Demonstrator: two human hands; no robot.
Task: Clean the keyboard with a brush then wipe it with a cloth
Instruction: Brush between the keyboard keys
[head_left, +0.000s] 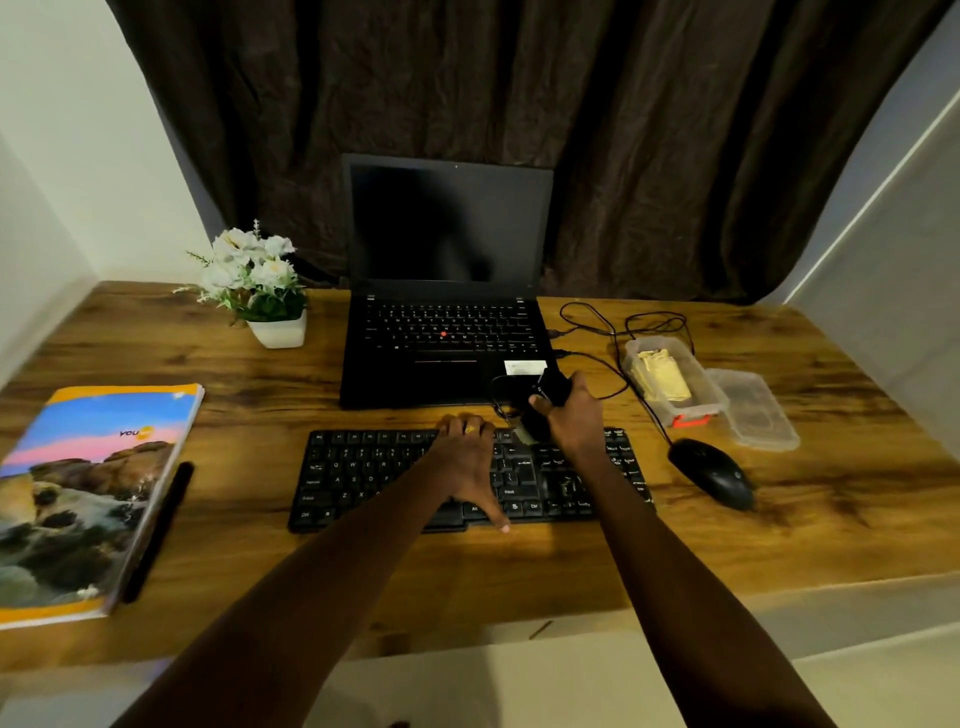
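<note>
- Gripping a black brush (537, 423), the right hand (574, 415) curls round its handle, pale bristles pointing down at the far row of the keyboard (363, 478).
- The left hand (467, 457) lies flat on the keyboard's middle, fingers spread, thumb reaching its near edge.
- The keyboard is black with pale lettering, lying on the wooden counter (260, 374) under both hands.
- Behind it stands an open laptop (441, 332); a black mouse (711, 470) lies to its right.
</note>
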